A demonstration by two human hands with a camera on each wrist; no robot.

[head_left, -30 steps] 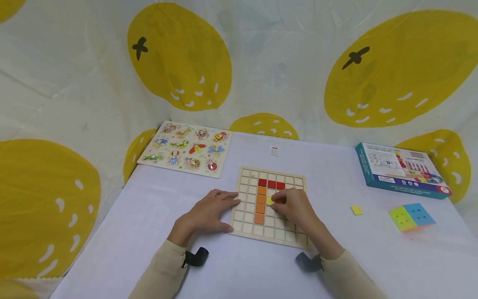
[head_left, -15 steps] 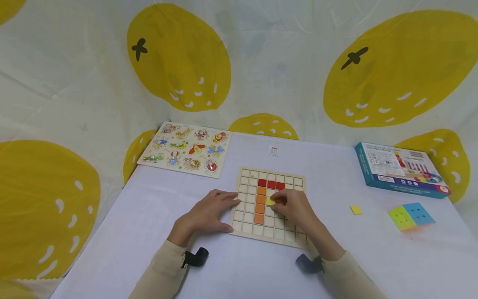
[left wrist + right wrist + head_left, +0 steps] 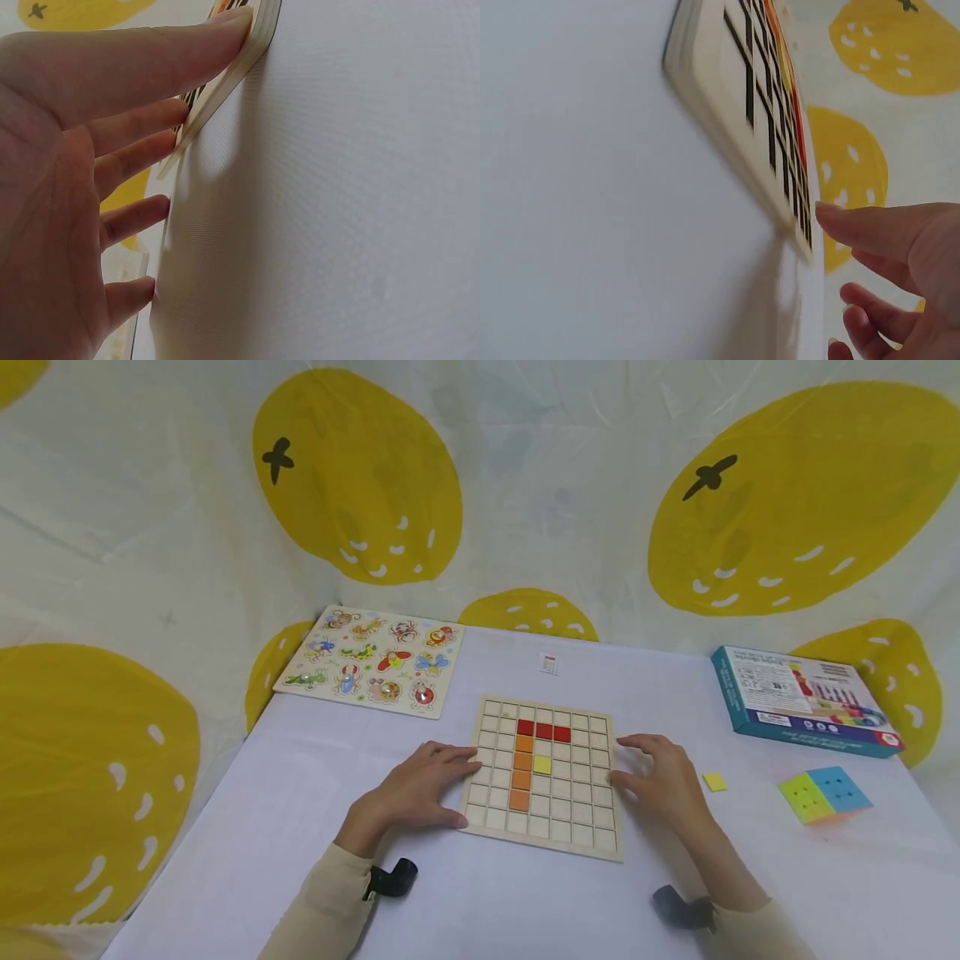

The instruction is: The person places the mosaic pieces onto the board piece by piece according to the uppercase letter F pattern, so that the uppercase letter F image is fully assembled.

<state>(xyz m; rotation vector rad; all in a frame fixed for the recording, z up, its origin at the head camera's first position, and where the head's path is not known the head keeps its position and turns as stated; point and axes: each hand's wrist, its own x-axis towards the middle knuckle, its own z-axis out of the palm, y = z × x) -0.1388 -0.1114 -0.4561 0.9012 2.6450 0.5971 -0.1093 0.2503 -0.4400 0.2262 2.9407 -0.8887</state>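
Observation:
A square wooden grid board (image 3: 561,810) lies on the table. Set in it are a row of red tiles (image 3: 543,730), a column of orange tiles (image 3: 522,762) and one yellow tile (image 3: 542,765) beside the orange ones. My left hand (image 3: 416,789) rests at the board's left side with fingers spread; in the left wrist view its thumb (image 3: 217,45) lies on the board's edge. Just off the right edge is my right hand (image 3: 667,781), thumb and fingers apart, holding nothing. A second yellow tile (image 3: 716,782) lies on the table to its right.
An insect picture puzzle (image 3: 375,660) lies at the back left. Behind the board is a small printed card (image 3: 549,663). To the right are a teal-edged box (image 3: 810,702) and a coloured puzzle cube (image 3: 825,795). A patterned cloth (image 3: 555,510) hangs behind the table.
My right hand has let go of the yellow tile, which stays on the board, and has moved right to the board's edge with its fingers opened. The left hand has stayed put.

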